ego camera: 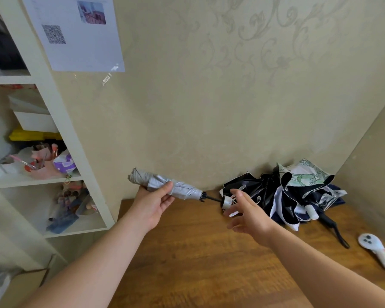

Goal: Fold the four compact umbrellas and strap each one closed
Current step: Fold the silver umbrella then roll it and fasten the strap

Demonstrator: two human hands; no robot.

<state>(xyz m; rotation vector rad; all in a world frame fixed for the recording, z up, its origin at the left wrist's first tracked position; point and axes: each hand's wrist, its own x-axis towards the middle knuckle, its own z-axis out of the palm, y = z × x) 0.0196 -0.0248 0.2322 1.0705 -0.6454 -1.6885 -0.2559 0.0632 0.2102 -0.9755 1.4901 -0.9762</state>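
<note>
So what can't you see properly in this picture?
- Head view: the silver umbrella's strap; the left hand wraps the canopy, so fastened or not is unclear.
- Its handle is partly behind the right hand's fingers.
- The pile of umbrellas overlaps, so the count is unclear.
- The shelf is cut off at the left edge.
</note>
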